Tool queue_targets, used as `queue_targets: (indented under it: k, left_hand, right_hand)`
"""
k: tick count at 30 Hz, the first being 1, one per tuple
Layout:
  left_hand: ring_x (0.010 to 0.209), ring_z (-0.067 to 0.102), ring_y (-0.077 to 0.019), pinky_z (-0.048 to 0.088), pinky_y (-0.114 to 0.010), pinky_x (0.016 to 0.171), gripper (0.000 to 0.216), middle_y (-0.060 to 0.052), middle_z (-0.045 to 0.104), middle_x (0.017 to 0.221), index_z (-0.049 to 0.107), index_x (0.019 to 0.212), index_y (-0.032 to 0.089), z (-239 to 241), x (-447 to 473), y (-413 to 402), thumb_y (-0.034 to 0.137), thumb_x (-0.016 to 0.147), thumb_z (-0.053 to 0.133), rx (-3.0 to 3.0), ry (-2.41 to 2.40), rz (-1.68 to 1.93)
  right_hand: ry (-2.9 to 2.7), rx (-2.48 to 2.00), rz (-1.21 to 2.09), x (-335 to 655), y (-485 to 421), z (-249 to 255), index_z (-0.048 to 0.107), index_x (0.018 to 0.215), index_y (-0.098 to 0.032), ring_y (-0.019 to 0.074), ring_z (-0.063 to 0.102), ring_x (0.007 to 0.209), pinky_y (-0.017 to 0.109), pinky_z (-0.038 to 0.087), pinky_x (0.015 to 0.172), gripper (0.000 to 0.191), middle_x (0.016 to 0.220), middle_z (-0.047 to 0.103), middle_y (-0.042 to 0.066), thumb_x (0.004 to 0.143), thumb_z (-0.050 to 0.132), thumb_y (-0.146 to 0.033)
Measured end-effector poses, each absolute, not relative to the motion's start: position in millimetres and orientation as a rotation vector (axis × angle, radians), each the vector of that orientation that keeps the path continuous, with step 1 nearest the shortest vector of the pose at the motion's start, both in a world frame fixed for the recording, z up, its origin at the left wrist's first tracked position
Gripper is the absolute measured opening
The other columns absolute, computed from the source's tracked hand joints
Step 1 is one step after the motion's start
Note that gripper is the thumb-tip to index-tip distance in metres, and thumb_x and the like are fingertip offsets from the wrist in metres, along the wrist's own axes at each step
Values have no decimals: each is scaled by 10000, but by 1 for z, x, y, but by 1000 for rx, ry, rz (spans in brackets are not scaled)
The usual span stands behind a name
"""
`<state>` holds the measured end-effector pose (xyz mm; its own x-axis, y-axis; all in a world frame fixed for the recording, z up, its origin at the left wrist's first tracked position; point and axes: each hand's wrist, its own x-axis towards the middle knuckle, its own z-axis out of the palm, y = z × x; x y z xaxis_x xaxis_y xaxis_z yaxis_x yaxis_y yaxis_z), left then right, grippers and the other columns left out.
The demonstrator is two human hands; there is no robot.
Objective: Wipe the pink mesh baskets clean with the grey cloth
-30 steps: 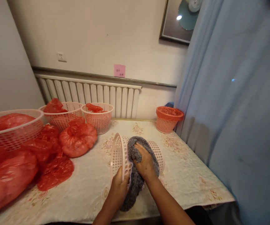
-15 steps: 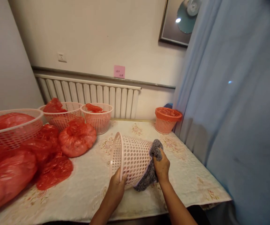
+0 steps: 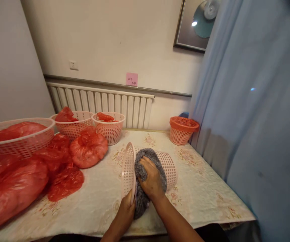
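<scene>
A pale pink perforated plastic basket (image 3: 169,169) lies on its side in front of me, its mouth turned to the left. My left hand (image 3: 127,205) grips the rim at its lower edge, thumb near the inner side. Against the basket's side, close to the rim, my right hand (image 3: 150,178) presses a dark grey cloth (image 3: 140,201), fingers bent over it. The cloth covers the middle of the basket's wall and hangs down toward the table.
On the left are a large pink basket (image 3: 41,143), two smaller baskets (image 3: 111,132) with red plastic in them, and red bags (image 3: 89,151). A red-lined basket (image 3: 181,134) stands at the back right beside a blue curtain (image 3: 235,117). A floral cloth (image 3: 97,205) covers the table.
My right hand and the grey cloth have moved left, from the basket's base end to beside the rim. My left hand keeps its hold on the rim. The view has shifted slightly.
</scene>
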<state>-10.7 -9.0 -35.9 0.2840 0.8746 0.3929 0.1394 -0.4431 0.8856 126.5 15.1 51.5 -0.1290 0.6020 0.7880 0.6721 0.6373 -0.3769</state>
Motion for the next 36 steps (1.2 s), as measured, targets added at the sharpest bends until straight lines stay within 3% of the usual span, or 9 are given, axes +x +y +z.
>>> queue_targets:
  k: [8,17,25,32,36]
  left_hand:
    - [1123,564,-242,398,-369,1012,431,-67,669,1155,587,1160,144,2,1,-7,82,754,456,1576,939,1223]
    - [1059,604,-251,442,-359,950,350,-101,667,1148,585,1136,145,13,5,-5,333,861,478,1576,1040,1199]
    - [1032,608,-262,448,-395,933,382,-127,670,1123,565,1160,120,1,6,-3,354,883,442,1624,1076,1177]
    - [1038,614,-261,451,-389,945,382,-124,672,1136,580,1158,119,-1,2,-2,342,876,451,1665,1028,1155]
    - [1088,594,-265,430,-386,981,377,-104,670,1154,583,1179,139,-5,2,-2,315,871,454,1686,976,1179]
  right_hand:
    - [-1763,-1029,-63,126,16,48,552,1186,-172,234,447,1245,421,344,1080,507,1216,593,84,681,563,-123]
    - [-1683,-1266,-68,179,48,28,577,1195,-164,224,510,1191,399,382,1045,511,1258,574,101,689,534,-110]
    - [-1332,-1572,-112,253,59,4,572,1196,-166,247,547,1144,402,410,992,443,1196,614,105,765,500,-236]
    - [-1296,-1467,-212,204,21,-25,545,1204,-123,267,464,1228,470,374,1028,466,1312,512,149,749,506,-215]
    - [-1572,-1252,-223,159,-1,-21,538,1196,-130,276,425,1263,479,399,1014,485,1274,544,135,712,540,-160]
